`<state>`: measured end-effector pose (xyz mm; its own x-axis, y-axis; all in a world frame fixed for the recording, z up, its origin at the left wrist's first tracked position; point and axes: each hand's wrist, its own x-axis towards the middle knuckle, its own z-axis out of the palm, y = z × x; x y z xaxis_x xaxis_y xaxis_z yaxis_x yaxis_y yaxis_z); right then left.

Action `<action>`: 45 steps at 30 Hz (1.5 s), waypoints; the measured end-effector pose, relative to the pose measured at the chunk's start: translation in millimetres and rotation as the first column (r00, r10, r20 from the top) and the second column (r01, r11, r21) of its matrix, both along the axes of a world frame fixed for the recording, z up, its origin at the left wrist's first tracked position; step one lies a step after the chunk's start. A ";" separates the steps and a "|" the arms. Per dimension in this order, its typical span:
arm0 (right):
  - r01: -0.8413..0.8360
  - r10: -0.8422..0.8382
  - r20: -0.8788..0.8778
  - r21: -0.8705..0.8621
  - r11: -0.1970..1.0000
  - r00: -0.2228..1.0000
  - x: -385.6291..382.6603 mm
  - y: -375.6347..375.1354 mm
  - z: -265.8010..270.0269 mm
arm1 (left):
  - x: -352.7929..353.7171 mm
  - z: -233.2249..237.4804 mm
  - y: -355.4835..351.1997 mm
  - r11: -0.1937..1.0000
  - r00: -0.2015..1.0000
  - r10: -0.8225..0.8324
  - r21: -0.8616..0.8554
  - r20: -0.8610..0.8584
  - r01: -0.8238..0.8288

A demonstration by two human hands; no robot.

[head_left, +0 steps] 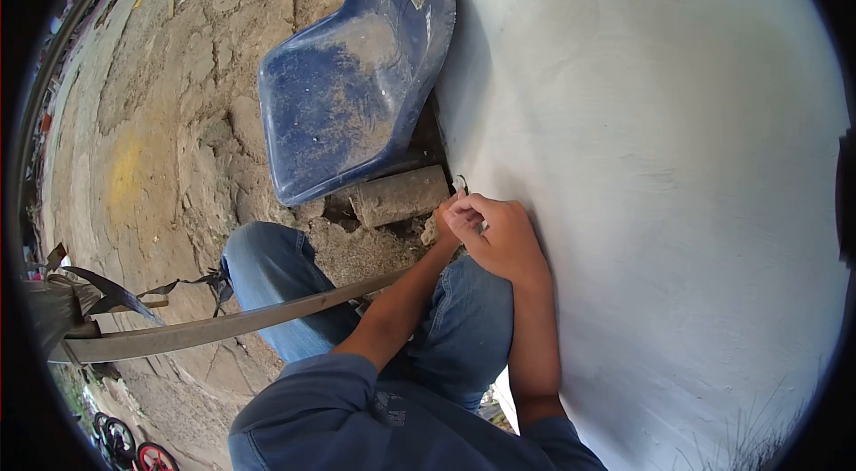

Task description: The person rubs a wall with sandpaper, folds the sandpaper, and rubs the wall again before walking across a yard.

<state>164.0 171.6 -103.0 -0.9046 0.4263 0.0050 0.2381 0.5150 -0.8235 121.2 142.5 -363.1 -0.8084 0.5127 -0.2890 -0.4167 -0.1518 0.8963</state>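
Note:
Both my hands are close together, low against the grey-white wall [660, 186]. My right hand [495, 230] is closed, with the thumb and fingers curled into a pinch; whatever lies between them, if anything, is too small to name. My left hand [443, 220] is just behind it, its fingers mostly hidden. Just above the fingertips, a small whitish piece [459, 183] with a thin dark curved line beside it sits by the wall's foot. A rough cylindrical concrete block [401, 196] lies left of my hands, beneath the edge of a scuffed blue plastic seat [334, 110].
Cracked, uneven ground [201, 168] with a yellow stain spreads to the left. A long flat bar [241, 321] crosses by my bent knees, with black straps [116, 291] at its far end. Motorbike wheels [153, 457] show at the lower left.

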 end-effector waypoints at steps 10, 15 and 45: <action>-0.035 0.043 0.088 -0.098 0.995 0.995 22.3 -16.5 24.8 | -47.9 26.1 50.7 0.813 0.950 0.026 -0.547 -0.312 -0.202; -0.084 0.098 0.108 -0.131 0.988 0.989 24.6 -18.2 24.2 | -0.6 15.7 25.3 0.825 0.913 -0.007 -0.518 -0.409 -0.226; 0.031 -0.029 0.062 -0.024 0.999 0.998 47.1 -34.8 36.0 | 66.3 38.9 -32.2 0.951 0.875 0.012 -0.264 -0.485 -0.159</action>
<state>211.2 136.8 -67.0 -0.8896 0.4527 -0.0610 0.3036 0.4862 -0.8194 187.5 110.3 -324.2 -0.9211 0.3891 0.0154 0.0701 0.1270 0.9894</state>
